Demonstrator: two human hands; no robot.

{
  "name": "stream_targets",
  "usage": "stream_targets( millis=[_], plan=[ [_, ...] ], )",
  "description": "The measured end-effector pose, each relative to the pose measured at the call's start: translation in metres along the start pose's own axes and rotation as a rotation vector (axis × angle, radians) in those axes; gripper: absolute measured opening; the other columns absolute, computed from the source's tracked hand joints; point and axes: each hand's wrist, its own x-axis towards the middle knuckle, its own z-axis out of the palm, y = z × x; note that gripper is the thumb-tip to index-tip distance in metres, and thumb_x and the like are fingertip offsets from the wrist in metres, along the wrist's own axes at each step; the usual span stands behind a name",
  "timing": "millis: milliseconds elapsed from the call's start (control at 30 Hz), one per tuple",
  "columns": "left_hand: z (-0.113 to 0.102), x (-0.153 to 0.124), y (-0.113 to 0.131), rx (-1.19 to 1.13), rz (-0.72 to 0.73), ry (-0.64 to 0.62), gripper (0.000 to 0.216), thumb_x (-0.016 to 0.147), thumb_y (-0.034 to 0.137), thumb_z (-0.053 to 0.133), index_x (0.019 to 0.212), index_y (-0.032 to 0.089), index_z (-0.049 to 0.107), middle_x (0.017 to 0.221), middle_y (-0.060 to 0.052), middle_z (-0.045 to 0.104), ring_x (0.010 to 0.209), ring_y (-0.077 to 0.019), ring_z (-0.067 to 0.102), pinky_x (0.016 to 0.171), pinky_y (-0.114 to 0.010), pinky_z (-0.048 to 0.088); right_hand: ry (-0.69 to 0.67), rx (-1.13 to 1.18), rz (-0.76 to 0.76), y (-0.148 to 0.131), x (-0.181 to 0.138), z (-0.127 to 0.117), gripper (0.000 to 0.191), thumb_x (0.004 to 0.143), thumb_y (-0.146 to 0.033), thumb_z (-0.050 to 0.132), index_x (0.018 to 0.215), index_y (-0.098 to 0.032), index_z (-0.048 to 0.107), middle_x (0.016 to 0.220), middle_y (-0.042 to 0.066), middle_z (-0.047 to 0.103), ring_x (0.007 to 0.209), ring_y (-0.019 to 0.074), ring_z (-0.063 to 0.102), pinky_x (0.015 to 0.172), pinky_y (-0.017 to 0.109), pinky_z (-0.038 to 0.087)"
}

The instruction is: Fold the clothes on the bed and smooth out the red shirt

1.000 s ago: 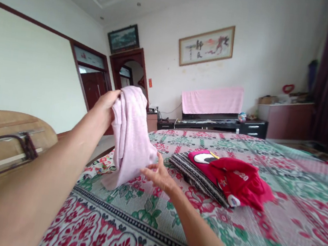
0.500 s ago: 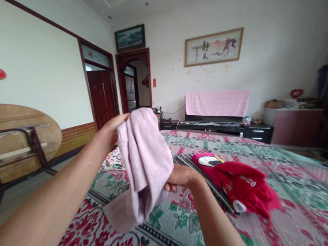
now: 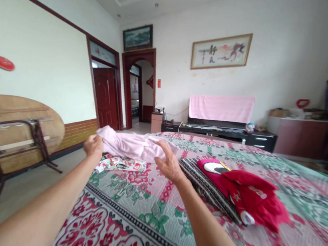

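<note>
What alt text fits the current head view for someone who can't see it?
The left hand grips one end of a pale pink garment over a floral cover, the right hand open toward its other end. At right, red clothing lies on striped cloth.

Framed picture [image 3: 221, 51]: large black character 静; second character below and small column at left, both illegible.
Red garment [image 3: 250, 193]: white print, blurred, seemingly ending in "20".
Small red wall slip [image 3: 158, 83]: marks present, too small to read.
</note>
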Motion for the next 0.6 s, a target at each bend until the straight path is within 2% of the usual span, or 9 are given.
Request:
stream_targets(
  millis=[33,100,233,333,433,500,533,600],
  plan=[
    [-0.001,-0.005,-0.014,0.079,-0.034,0.082,0.031,0.075,0.028,0.044,0.095,0.015,0.065,0.079,-0.01,0.067,0.09,-0.0279,0.06,0.072,-0.032,0.043,-0.018,-0.054,0.05,0.006,-0.011,0.004,0.052,0.073,-0.017,0.05,0.125,-0.019,0.053,0.128,0.009,0.057,0.12,0.0227,0.049,0.104,0.039,0.035],
    [-0.002,-0.016,-0.039,0.183,-0.09,0.157,0.03,0.073,0.024,0.045,0.09,0.013,0.067,0.082,-0.015,0.067,0.095,-0.033,0.059,0.073,-0.035,0.043,-0.102,-0.18,0.156,0.021,-0.035,0.013,0.042,0.073,-0.015,0.049,0.114,-0.018,0.061,0.115,0.01,0.065,0.107,0.0231,0.059,0.097,0.037,0.041],
    [-0.002,-0.028,-0.071,0.297,-0.123,0.128,0.021,0.07,0.023,0.05,0.077,0.015,0.068,0.077,-0.016,0.068,0.092,-0.036,0.06,0.069,-0.037,0.042,-0.28,-0.376,0.19,0.041,-0.067,0.024,0.031,0.074,-0.01,0.045,0.093,-0.02,0.068,0.097,0.007,0.07,0.093,0.0206,0.064,0.086,0.029,0.045],
    [-0.004,-0.026,-0.081,0.342,-0.102,0.089,0.018,0.067,0.024,0.055,0.077,0.016,0.068,0.078,-0.015,0.069,0.092,-0.0349,0.061,0.068,-0.035,0.042,-0.285,-0.402,0.179,0.043,-0.07,0.027,0.029,0.074,-0.009,0.044,0.085,-0.019,0.068,0.093,0.007,0.07,0.087,0.019,0.064,0.08,0.026,0.045],
    [-0.002,-0.022,-0.079,0.35,-0.072,0.069,0.03,0.065,0.023,0.057,0.092,0.016,0.068,0.088,-0.014,0.07,0.094,-0.0329,0.061,0.07,-0.034,0.043,-0.258,-0.38,0.169,0.044,-0.069,0.029,0.028,0.073,-0.009,0.043,0.082,-0.019,0.068,0.091,0.006,0.07,0.087,0.0184,0.063,0.079,0.025,0.044],
    [0.003,-0.024,-0.068,0.266,-0.052,0.001,0.035,0.063,0.022,0.058,0.096,0.018,0.067,0.088,-0.011,0.071,0.09,-0.0295,0.062,0.067,-0.031,0.043,-0.247,-0.341,0.173,0.046,-0.068,0.03,0.027,0.072,-0.009,0.044,0.079,-0.019,0.068,0.088,0.005,0.071,0.086,0.0187,0.064,0.08,0.026,0.044],
    [0.006,-0.027,-0.059,0.188,-0.053,-0.072,0.034,0.062,0.021,0.058,0.095,0.018,0.068,0.084,-0.009,0.071,0.084,-0.0273,0.063,0.064,-0.03,0.043,-0.225,-0.303,0.185,0.047,-0.068,0.03,0.026,0.071,-0.011,0.044,0.078,-0.019,0.068,0.088,0.005,0.071,0.086,0.0189,0.064,0.081,0.026,0.044],
    [0.01,-0.038,-0.035,0.0,-0.09,-0.315,0.027,0.059,0.018,0.058,0.084,0.017,0.069,0.071,-0.006,0.069,0.068,-0.0227,0.063,0.057,-0.027,0.043,-0.087,-0.188,0.26,0.051,-0.067,0.026,0.024,0.073,-0.016,0.045,0.081,-0.019,0.067,0.087,0.005,0.071,0.084,0.0191,0.064,0.08,0.027,0.046]
  ],
)
